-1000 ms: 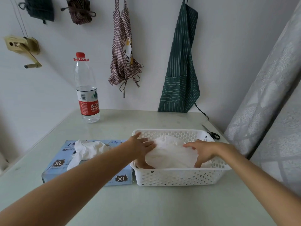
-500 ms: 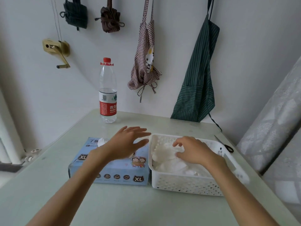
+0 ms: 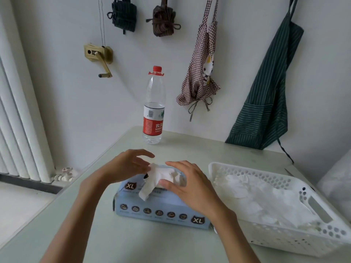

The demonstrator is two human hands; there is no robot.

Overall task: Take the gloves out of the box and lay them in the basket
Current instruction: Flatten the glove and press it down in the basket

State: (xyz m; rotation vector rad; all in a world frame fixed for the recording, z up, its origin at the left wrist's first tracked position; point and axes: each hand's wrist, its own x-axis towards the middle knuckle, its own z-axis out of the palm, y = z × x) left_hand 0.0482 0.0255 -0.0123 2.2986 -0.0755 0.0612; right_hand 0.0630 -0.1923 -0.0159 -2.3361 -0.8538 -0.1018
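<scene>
Both hands [image 3: 131,168] [image 3: 190,185] on protruding glove [image 3: 159,177]

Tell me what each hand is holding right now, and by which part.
Right hand pinches the thin white plastic glove by its bunched upper part, over the pale blue cardboard box. Left hand touches the glove's left edge, fingers relaxed.

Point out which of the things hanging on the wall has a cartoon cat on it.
The brown checked apron, between the brown bundle and the green striped apron; the others show no picture.
</scene>
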